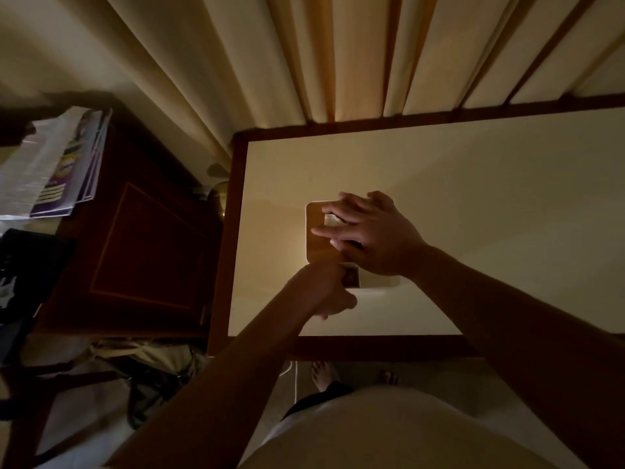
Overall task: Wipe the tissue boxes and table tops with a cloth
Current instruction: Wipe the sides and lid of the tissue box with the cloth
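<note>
A tissue box [319,243] with a wooden top and white rim sits on the cream table top [473,204], near its left end. My right hand [368,231] lies flat on the box lid with fingers spread, over the tissue slot where a bit of white tissue [331,220] shows. At the box's near edge, my left hand [324,289] has curled fingers against the box's side; what it holds, if anything, is hidden. No cloth is plainly visible in this dim light.
The table has a dark wooden border [223,248] and stands against cream curtains [304,55]. A dark wooden cabinet [142,238] with magazines [57,164] stands to the left. A lamp base [218,198] sits between them. My feet [321,374] show below the table.
</note>
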`<act>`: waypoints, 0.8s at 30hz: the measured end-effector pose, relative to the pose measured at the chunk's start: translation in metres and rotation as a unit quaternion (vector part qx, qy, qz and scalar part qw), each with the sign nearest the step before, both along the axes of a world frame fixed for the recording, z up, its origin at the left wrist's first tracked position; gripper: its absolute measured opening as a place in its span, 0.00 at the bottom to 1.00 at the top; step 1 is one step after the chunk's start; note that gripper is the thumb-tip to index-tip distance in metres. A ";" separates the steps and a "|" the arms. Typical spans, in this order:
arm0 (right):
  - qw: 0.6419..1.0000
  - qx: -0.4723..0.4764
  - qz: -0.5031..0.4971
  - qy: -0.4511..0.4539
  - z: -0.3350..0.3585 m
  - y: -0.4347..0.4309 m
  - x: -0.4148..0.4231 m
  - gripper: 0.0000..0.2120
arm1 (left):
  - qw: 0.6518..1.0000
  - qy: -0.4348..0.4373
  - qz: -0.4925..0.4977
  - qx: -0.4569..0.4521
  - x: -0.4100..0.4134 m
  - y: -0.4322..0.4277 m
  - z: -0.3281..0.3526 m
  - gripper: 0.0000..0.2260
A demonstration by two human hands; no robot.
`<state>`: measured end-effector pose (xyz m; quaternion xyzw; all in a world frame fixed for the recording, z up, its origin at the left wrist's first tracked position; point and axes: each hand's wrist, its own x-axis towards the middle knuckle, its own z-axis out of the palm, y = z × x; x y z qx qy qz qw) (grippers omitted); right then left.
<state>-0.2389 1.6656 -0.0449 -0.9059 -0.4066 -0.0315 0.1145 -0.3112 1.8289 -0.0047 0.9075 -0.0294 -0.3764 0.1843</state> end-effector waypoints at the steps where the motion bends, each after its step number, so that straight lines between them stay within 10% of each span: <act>1: 1.000 0.007 -0.001 -0.003 0.000 0.000 0.000 0.19 | 1.000 -0.030 -0.003 0.001 0.001 0.001 0.002 0.11; 11: 1.000 0.002 -0.002 0.012 -0.001 0.002 0.000 0.20 | 0.998 0.056 0.006 0.027 0.001 -0.011 -0.004 0.13; 24: 1.000 0.008 -0.004 0.012 -0.002 0.001 0.000 0.20 | 0.996 -0.079 -0.036 0.027 -0.015 -0.007 -0.001 0.05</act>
